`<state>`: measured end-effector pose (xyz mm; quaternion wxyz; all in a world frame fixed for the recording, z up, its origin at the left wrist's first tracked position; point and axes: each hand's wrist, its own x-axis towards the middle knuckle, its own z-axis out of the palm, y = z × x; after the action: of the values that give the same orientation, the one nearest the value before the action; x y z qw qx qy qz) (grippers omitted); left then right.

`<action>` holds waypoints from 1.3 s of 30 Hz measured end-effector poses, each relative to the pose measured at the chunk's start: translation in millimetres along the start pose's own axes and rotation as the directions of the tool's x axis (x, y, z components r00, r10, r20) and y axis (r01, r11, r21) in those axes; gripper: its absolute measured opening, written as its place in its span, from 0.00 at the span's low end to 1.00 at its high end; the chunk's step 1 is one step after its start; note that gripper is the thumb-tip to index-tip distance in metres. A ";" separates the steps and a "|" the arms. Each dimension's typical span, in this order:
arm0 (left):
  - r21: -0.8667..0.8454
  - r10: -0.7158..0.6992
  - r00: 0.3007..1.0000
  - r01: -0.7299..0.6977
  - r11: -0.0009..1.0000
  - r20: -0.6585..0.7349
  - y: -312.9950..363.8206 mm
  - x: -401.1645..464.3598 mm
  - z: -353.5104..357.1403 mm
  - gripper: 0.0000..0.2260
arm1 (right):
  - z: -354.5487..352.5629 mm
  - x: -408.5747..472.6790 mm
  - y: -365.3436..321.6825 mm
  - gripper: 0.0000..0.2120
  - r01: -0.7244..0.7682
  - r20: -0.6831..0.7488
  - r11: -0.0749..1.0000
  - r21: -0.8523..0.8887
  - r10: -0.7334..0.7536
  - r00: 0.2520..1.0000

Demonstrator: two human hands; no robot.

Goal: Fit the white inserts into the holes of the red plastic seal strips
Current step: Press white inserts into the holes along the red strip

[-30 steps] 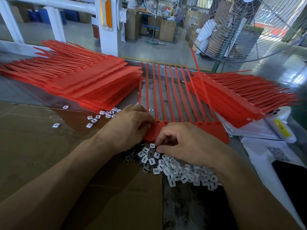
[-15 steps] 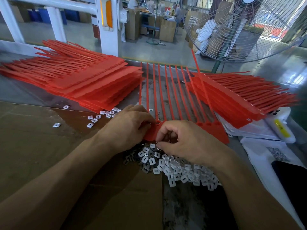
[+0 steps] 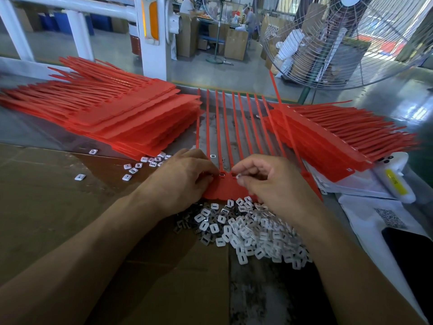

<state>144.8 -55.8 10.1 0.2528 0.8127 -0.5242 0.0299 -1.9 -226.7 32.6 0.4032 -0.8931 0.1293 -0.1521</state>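
No box or tray holds the parts: the white inserts (image 3: 253,228) lie in a loose heap on the worktop (image 3: 28,132) at lower centre, partly on a sheet of brown cardboard (image 3: 46,202), with a few strays (image 3: 133,168) further left. The comb of red seal strips (image 3: 234,137) being worked lies at the middle of the frame, its tails running toward the top, its joined heads under both hands. The left hand (image 3: 180,181) rests curled on the heads' left end, its grip pressing the red plastic down beside a hole (image 3: 221,174) that already carries an insert. The right hand (image 3: 274,181) hovers over the heads, thumb and forefinger pinching a single white insert (image 3: 238,176) just right of that hole. A tall stack of red strips (image 3: 121,116) fills the upper left, touching the comb's left edge; a second stack (image 3: 339,139) crowds the right, leaning over white bags (image 3: 365,216) and a white bottle (image 3: 396,181). The open room is the cardboard at left and lower centre; the worktop's far edge runs just behind the strip tips, with a wire fan guard (image 3: 346,41) beyond at upper right
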 end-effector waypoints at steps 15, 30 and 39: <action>0.007 0.001 1.000 -0.001 1.000 0.006 0.6 -0.5 -0.5 0.13 | -3.8 13.9 28.2 0.09 -0.118 -0.221 0.993 -0.012 0.113 0.969; 0.012 -0.005 1.000 0.005 1.000 0.014 1.7 -0.8 -1.8 0.13 | -5.4 13.7 26.9 0.11 -0.118 -0.211 0.986 0.115 0.141 0.967; 0.013 -0.003 1.000 0.003 1.000 0.016 0.0 -0.9 -0.9 0.13 | -0.3 17.5 27.3 0.09 -0.149 -0.242 0.988 0.047 0.156 0.958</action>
<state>144.6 -54.7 10.7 0.2435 0.8153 -0.5247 0.0266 11.1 -250.5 15.0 0.4074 -0.8490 0.2441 -0.2315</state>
